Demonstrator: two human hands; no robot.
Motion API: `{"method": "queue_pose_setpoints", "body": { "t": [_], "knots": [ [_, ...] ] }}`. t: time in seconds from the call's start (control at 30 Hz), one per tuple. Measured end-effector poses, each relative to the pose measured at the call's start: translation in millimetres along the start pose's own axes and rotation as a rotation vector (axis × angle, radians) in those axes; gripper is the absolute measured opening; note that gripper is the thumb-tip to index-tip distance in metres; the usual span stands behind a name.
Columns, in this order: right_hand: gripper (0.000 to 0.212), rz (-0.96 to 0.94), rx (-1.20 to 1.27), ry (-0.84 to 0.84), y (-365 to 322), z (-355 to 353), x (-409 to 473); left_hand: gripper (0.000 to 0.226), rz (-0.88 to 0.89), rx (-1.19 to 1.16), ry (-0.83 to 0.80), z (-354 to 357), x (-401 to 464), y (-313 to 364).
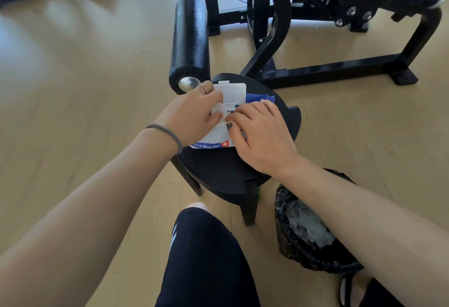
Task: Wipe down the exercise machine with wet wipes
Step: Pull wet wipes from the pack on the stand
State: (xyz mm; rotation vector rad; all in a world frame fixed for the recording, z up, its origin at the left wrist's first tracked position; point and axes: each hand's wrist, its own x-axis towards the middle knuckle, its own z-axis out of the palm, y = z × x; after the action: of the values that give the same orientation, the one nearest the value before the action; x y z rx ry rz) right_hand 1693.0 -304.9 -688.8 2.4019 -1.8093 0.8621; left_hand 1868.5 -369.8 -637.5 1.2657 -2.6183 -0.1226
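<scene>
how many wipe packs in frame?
1. The wipe pack lies on the black stool, lid flipped open, under the left hand and right hand. No others are visible.

Black stool on a pale wood floor

A black stool (218,170) stood on the wood floor (80,68) and carried a blue-and-white wet wipe pack (228,112), its lid flipped open. A bin lined with a black bag (303,229) stood just beside it, the exercise machine's frame (340,68) beyond.

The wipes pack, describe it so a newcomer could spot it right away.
In front of the black exercise machine stands a small black stool. The wipes pack lies on its seat, under both hands. It is the only blue-and-white thing there, with a white flip lid standing open.
</scene>
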Motion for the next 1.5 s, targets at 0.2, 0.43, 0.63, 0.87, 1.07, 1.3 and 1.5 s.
{"method": "queue_pose_setpoints", "body": {
  "t": [0.2, 0.43, 0.63, 0.87, 1.07, 1.3, 1.5],
  "knots": [
    [0.041, -0.006, -0.076, -0.039, -0.1, 2.2, 0.9, 0.008, 0.006, 0.029, 0.101, 2.5, -3.1, 2.4],
    [0.042, -0.019, -0.128, -0.057, -1.0, 5.2, -0.1, 0.009, -0.145, -0.251, 0.337, -12.6, 6.9, 5.0],
    [0.043, 0.002, -0.122, -0.073, -0.1, 6.6, 0.2, 0.013, -0.341, -0.529, 0.293, -3.4, 2.1, -4.0],
    [0.034, 0.022, -0.073, -0.069, -0.1, 5.6, 0.8, 0.022, -0.44, -0.571, 0.193, -4.7, -1.3, 3.0],
    [0.042, -0.006, -0.124, -0.123, 0.2, 5.3, 0.6, 0.013, -0.373, -0.466, 0.215, -8.4, -5.2, 4.1],
    [0.046, -0.015, -0.173, -0.147, -3.1, 3.8, 0.9, 0.017, -0.595, -0.677, 0.484, 6.9, -11.3, 13.0],
    [0.048, -0.016, -0.183, -0.129, -5.2, 3.7, 1.2, 0.02, -0.757, -0.81, 0.687, 16.4, -12.0, 23.3]
  ]
}}
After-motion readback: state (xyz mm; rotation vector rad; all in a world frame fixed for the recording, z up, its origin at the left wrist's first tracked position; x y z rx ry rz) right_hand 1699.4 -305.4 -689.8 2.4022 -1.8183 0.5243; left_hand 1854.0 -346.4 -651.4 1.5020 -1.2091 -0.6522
